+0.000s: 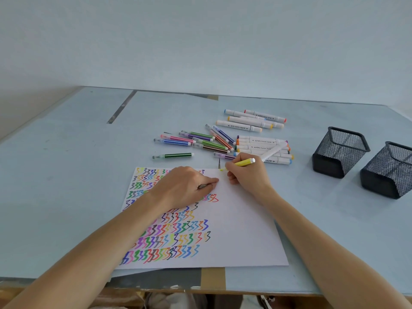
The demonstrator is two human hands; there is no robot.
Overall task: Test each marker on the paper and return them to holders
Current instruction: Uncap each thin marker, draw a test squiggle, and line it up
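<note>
A white paper (240,221) covered on its left with rows of coloured squiggles lies before me. My right hand (246,175) grips a yellow marker (242,163), tip down at the paper's top edge beside a small yellow mark. My left hand (185,186) rests on the paper with curled fingers pinching something small and dark, probably the cap. Behind the paper lie several thin striped markers (200,141) and several white-barrelled markers (260,146). Two black mesh holders (341,150) (388,169) stand at the right, nothing showing inside.
A single green marker (172,155) lies apart at the left of the pile. The pale blue table (66,175) runs back to a wall. Brown tape (213,278) crosses the front edge below the paper.
</note>
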